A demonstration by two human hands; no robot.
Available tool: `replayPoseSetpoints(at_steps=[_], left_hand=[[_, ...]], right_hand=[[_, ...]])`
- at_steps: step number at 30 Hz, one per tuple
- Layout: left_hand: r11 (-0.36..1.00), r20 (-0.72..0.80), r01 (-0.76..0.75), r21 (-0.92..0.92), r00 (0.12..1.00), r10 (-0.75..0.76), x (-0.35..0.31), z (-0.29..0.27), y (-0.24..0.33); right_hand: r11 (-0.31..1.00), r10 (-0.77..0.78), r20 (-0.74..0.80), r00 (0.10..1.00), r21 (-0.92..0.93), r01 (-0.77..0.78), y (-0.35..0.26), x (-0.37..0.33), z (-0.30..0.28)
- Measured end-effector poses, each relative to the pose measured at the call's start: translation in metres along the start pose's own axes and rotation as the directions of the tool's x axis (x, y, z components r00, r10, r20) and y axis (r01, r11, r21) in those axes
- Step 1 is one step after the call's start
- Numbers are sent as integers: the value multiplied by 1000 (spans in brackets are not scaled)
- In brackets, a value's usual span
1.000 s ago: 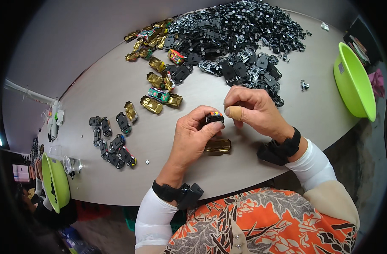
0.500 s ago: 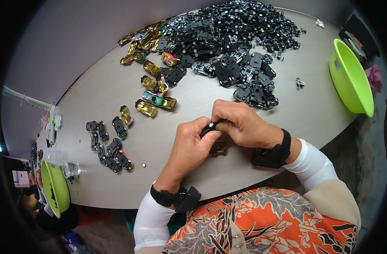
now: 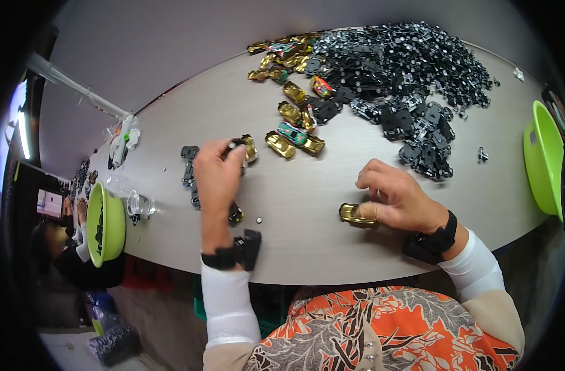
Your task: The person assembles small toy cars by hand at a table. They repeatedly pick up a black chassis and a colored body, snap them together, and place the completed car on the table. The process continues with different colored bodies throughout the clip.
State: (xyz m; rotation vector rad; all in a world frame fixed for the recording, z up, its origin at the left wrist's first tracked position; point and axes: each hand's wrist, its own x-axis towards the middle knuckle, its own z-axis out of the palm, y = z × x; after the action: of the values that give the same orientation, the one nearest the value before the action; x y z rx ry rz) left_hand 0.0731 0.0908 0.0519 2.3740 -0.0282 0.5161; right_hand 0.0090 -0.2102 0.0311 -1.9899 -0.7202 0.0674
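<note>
My left hand (image 3: 217,176) is closed on a toy car with a black underside (image 3: 235,144), pinched at the fingertips and mostly hidden by them. It hovers over a group of toy cars lying black underside up (image 3: 188,152), part of which it covers. Just beyond its fingertips rests a gold toy car (image 3: 249,148). My right hand (image 3: 401,201) is open over the table's near side, fingers curled but apart. Its thumb overlaps another gold toy car (image 3: 350,213) on the table; whether it presses on it I cannot tell.
Black chassis parts make a big heap (image 3: 406,62) at the back, beside gold and coloured car bodies (image 3: 281,144). Green basins stand at the right (image 3: 539,161) and left (image 3: 114,226). A clear cup (image 3: 139,204) is near the left one. Another person sits far left.
My hands were together round a black-bottomed toy car; now they are apart. The left has carried it leftward to the group, the right has moved over the gold car. The view has swung left.
</note>
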Motion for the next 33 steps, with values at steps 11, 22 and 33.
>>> replayPoseSetpoints(at_steps=[11, 22, 33], left_hand=[[719, 278, -322, 616, 943, 184, 20, 27, -15], [967, 429, -243, 73, 883, 189, 6, 84, 48], [930, 335, 8, -368, 934, 125, -24, 80, 49]], right_hand=[[933, -51, 85, 995, -352, 78, 5, 0, 6], [933, 15, -24, 1000, -360, -23, 14, -2, 6], [984, 121, -183, 976, -106, -142, 28, 2, 1]])
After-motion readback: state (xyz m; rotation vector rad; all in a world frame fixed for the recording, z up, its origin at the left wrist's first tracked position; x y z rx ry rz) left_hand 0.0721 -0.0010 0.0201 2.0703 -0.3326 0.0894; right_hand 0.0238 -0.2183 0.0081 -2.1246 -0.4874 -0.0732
